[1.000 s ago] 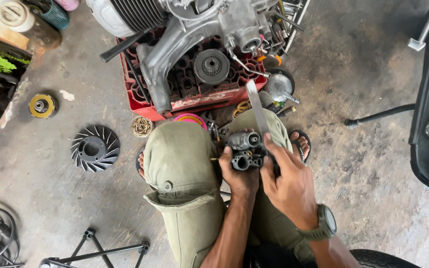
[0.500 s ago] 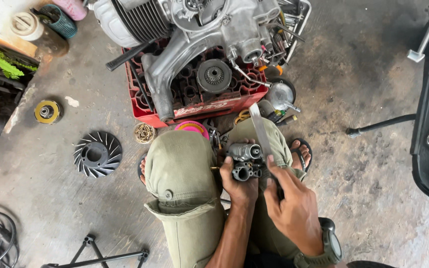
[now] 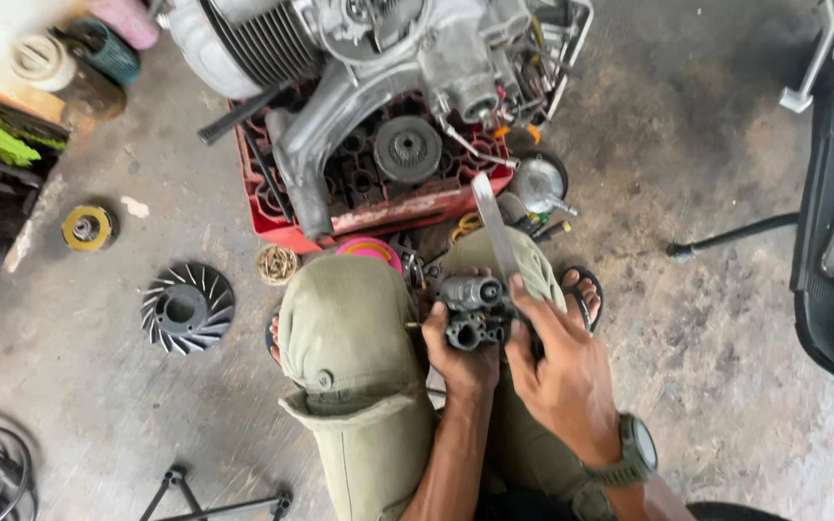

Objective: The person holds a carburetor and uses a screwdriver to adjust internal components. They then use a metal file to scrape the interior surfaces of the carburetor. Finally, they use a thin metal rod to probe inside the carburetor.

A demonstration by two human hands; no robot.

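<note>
Both hands work the carburettor point(image 3: 473, 311) near the engine point(image 3: 378, 68): left hand point(image 3: 463, 359) grips it, right hand point(image 3: 562, 371) holds the flat blade point(image 3: 494, 227), best kept steady.

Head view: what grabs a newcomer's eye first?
Probably the big grey engine at top centre, resting on a red crate. Next, in the middle, the left hand grips a small dark carburettor between the knees, while the right hand holds a flat metal blade against it. A dark finned fan wheel lies on the concrete floor at left.
</note>
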